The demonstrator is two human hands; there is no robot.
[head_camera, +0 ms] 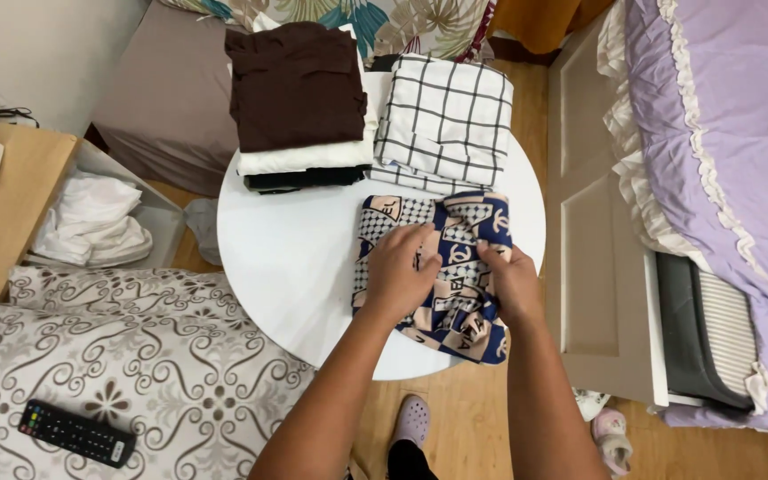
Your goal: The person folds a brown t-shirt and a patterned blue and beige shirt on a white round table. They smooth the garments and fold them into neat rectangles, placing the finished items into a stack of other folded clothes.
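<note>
Patterned cloth (442, 267) sits on the near right part of the round white table (286, 258), bunched up and half folded, with its near end hanging a bit over the table's edge. It's navy, cream and pale pink, with a small checker-like print on the left portion and bigger blocky shapes on the rest. Looks thin and kinda slippery to me, lots of soft creases.

Left hand (399, 271) lies flat on the cloth with the fingers together and slightly curled, pressing it down. Right hand (510, 283) has its fingers closed, pinching a fold at the right edge.

If you ask me, the trick for a fold like this is keeping the flat palm anchoring the layers while the pinching hand draws the edge across evenly, then smoothing outward so no air pockets stay in.

Farther back on the table there's a stack with a brown garment (295, 84) on top of white and dark ones, and just to its right a white folded piece with a black grid (444, 120), nearly touching the patterned one.
</note>
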